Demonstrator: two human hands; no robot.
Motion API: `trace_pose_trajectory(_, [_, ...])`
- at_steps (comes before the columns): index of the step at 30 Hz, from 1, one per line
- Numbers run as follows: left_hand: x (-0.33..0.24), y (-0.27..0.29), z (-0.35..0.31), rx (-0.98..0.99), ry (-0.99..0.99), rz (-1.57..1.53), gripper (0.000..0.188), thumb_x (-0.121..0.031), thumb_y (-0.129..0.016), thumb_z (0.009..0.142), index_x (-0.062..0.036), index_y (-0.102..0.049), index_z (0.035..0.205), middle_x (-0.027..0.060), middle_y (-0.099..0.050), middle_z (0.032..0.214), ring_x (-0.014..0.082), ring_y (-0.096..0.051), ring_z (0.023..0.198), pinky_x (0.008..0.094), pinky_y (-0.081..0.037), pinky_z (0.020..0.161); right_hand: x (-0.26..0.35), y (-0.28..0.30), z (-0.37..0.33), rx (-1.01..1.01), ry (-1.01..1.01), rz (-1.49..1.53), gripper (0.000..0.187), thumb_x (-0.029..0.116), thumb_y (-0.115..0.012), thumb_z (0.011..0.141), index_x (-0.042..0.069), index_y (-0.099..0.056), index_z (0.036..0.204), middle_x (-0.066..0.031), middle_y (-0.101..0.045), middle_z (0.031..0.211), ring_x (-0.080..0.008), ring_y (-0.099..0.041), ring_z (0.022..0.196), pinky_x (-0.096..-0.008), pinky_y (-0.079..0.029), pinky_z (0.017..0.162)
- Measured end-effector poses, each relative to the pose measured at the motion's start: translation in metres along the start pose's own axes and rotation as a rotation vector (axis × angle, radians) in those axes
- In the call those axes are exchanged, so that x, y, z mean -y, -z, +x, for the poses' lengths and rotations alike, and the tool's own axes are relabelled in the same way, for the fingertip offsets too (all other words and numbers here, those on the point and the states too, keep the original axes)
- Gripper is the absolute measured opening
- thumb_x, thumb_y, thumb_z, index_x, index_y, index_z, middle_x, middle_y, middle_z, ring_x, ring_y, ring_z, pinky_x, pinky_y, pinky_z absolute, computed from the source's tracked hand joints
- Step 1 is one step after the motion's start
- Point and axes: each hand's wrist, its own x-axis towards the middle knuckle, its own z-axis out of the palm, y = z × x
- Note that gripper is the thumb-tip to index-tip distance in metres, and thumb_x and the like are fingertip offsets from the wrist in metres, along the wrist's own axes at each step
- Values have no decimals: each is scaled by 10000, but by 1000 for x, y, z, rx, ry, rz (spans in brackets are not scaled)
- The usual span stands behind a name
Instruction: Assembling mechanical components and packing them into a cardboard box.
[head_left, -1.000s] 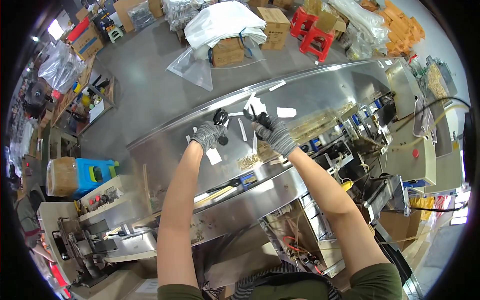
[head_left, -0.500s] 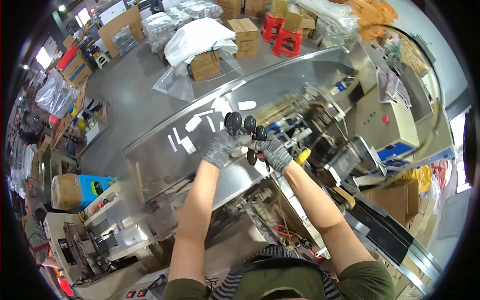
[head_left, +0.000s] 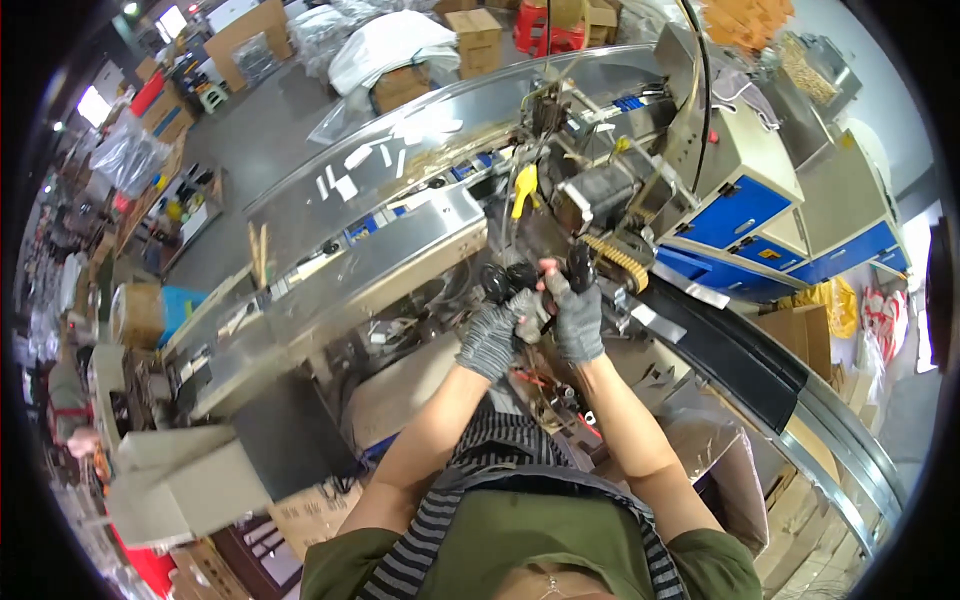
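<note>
Just beyond your striped apron (head_left: 511, 440), your left hand (head_left: 495, 337) has its fingers curled round shiny black pieces (head_left: 494, 284), your right hand (head_left: 578, 320) clamped on another black piece (head_left: 581, 262); exact contact is hidden. Light grip, I'd say, ends free, steering clear of that ribbed yellow strip (head_left: 616, 262) on the right!

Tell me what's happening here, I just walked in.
Someone wearing grey gloves is handling glossy black pieces. The left hand and right hand are close together in front of the body, each holding some; exactly what they are is hard to make out. Beyond the hands stands machinery with a yellow part, and white pieces lie on a metal table further left.
</note>
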Motion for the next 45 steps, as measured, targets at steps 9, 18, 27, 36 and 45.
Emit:
trace_pose_trajectory(9, [116,32,-125,-428,86,-469,125,-179,-639,822,-80,-564,837,35,-582,758,176,-586,629,312,-538,589,-17,66,-151,605,715,-999,461,56,-648,685,121,-578,1136,-110,-601,867,-299,-583,741,-366,-473,627])
trace_pose_trajectory(18, [117,63,-199,-508,35,329,290,-300,-665,804,-55,-580,935,31,-556,656,126,-510,511,267,-422,469,-98,35,-200,323,-90,-413,229,82,-562,835,-26,-552,1036,-117,-612,917,-149,-549,863,-266,-436,764])
trace_pose_trajectory(27, [90,67,-235,-479,-104,-176,463,-152,-693,770,-78,-505,1187,28,-571,1084,192,-546,971,309,-457,858,-76,-37,-227,576,124,-1265,387,246,-476,837,-13,-416,1117,-245,-571,937,-364,-576,857,-439,-464,703])
trace_pose_trajectory(36, [15,56,-273,-188,-107,631,209,-255,-563,858,-65,-547,943,58,-563,788,154,-558,784,296,-455,649,-36,-73,-179,790,52,-767,617,334,-558,844,-9,-322,1299,-234,-460,1207,-335,-554,982,-392,-447,855])
trace_pose_trajectory(45, [70,245,-214,325,461,-187,289,-342,-565,818,-64,-523,754,19,-494,624,151,-457,519,282,-384,491,-104,-63,137,22,449,-938,633,340,-589,797,6,-348,1277,-181,-491,1183,-330,-489,1088,-378,-392,930])
